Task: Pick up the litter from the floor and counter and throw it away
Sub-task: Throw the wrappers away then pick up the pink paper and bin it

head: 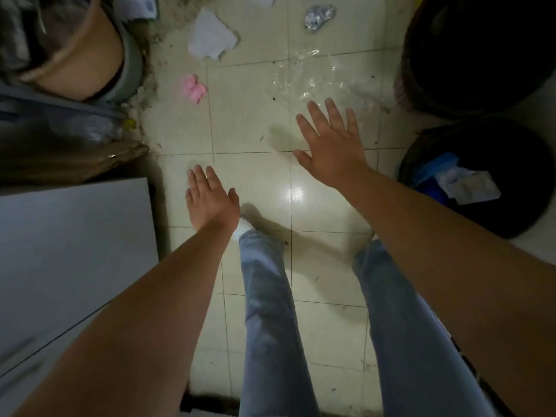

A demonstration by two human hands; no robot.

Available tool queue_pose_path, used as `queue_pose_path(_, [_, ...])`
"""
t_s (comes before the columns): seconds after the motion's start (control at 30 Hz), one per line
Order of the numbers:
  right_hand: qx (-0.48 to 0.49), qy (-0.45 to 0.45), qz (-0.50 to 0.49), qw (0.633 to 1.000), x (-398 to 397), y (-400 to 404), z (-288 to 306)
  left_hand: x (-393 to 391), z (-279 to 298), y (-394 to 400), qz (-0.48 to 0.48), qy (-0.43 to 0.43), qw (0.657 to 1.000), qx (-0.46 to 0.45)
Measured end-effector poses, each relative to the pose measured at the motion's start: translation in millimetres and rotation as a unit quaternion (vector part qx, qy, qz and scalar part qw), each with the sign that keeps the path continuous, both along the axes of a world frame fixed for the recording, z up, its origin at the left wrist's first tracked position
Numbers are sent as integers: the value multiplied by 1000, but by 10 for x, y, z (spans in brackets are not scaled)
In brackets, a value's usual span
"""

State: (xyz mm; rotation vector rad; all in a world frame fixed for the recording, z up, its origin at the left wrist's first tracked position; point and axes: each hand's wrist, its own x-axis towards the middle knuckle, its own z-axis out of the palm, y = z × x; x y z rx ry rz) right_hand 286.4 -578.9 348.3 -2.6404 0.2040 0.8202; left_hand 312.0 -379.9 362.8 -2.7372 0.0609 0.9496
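Landmark: the black bin [481, 182] holding discarded wrappers, at right.

Far left of it, a grey cabinet top [75, 236] borders the walkway. The left hand [210, 200] hovers flat, fingers together, empty.

Litter lies beyond: pink scrap [194, 88], white paper [212, 36], foil wad [319, 16], clear plastic film [313, 76].

The right hand [331, 145], spread and empty, hovers nearest the film, probably next. The floor between is open.

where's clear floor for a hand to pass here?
Bare tiles lie between the left hand and right hand. Crowded farther ahead: pink scrap, white paper, clear plastic film, foil wad. Black bins wall the right.
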Motion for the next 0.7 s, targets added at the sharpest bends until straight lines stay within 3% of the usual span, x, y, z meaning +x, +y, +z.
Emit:
queue_pose_path(0.33, [-60, 120, 81, 988, 1227, 1737, -691, 1465, -773, 1719, 16, 9, 999, -32])
queue_pose_path(0.7, [-58, 109, 166, 978, 2645, 2293, -2075, 1708, -2200, 2457, 221, 130, 966, -28])
